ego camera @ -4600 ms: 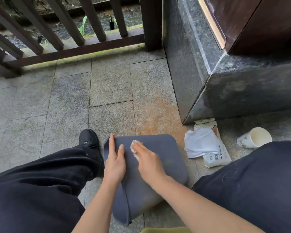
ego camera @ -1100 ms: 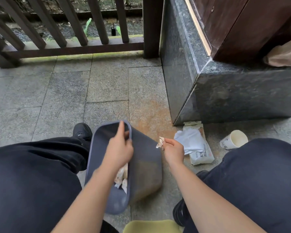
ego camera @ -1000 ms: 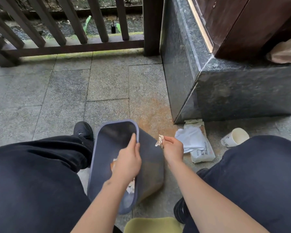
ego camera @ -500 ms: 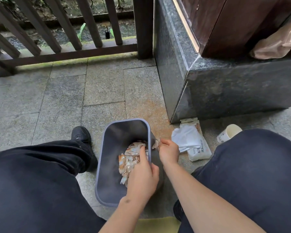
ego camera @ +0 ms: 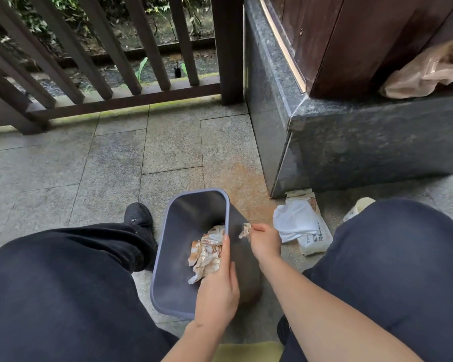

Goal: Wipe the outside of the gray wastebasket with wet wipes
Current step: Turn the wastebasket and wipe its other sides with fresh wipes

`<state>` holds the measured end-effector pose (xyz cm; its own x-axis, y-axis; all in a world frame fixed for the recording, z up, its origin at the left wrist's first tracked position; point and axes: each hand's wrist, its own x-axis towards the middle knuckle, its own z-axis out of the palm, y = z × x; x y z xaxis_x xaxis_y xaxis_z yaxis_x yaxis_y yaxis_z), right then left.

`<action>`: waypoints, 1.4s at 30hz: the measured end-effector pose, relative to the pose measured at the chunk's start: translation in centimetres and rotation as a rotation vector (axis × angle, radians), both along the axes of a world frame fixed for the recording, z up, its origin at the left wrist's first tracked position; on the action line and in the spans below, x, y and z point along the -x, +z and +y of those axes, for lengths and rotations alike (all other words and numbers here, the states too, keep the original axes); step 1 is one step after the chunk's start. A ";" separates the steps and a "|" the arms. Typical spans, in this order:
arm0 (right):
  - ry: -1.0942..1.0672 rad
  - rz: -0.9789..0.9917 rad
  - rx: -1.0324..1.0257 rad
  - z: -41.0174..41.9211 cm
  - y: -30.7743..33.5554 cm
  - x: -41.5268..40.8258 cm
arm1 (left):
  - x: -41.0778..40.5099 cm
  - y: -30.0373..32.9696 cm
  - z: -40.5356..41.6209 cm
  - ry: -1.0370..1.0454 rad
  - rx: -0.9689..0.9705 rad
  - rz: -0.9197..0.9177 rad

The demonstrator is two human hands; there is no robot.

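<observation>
Left hand (ego camera: 217,288) grips the right rim of the gray wastebasket (ego camera: 191,254) standing upright on the floor, right hand (ego camera: 264,240) pinches a soiled wet wipe (ego camera: 245,230) just outside it — best lifted well over the rim before letting go.

The bin (ego camera: 191,257) is slate grey, paler at the rim. Inside it lie crumpled wipes (ego camera: 207,253), white stained rust-orange. Right of the bin, a white cloth (ego camera: 293,226) covers a cream packet (ego camera: 317,241) (dark printed lettering). Speckled grey paving (ego camera: 110,163) shows an orange blotch just beyond the bin.
</observation>
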<state>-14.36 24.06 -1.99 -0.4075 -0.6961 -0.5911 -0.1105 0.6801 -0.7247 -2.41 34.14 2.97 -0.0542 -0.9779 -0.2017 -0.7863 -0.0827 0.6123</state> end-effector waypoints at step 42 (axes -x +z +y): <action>0.250 0.372 -0.189 6.0 -0.1 2.8 | -6.8 2.9 -6.5 0.357 -0.189 0.195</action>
